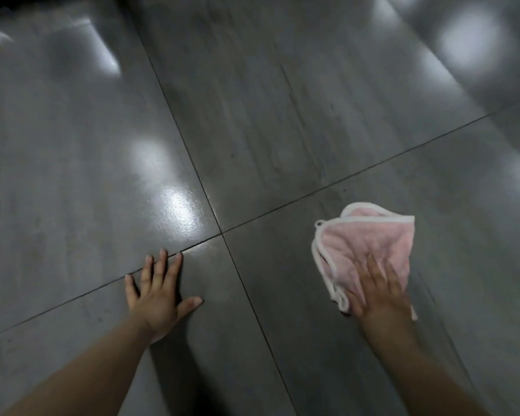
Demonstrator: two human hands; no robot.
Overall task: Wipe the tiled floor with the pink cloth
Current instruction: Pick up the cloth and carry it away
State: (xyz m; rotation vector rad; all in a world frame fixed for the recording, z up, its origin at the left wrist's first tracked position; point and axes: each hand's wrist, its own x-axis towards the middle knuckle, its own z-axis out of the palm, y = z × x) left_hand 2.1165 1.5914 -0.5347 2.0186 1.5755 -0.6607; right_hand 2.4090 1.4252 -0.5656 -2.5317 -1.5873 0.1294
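Observation:
A pink cloth (365,244) with a white hem lies bunched on the grey tiled floor (252,115), on the near right tile. My right hand (379,292) presses flat on the cloth's near edge, fingers spread over it and blurred. My left hand (158,291) rests flat on the bare floor to the left, palm down, fingers apart, holding nothing. Its fingertips reach the grout line.
Dark grout lines cross at a junction (222,232) between my hands. Glossy tiles carry bright light reflections (177,208) beside the junction and in the far corners. A dark strip (18,3) runs along the far left edge.

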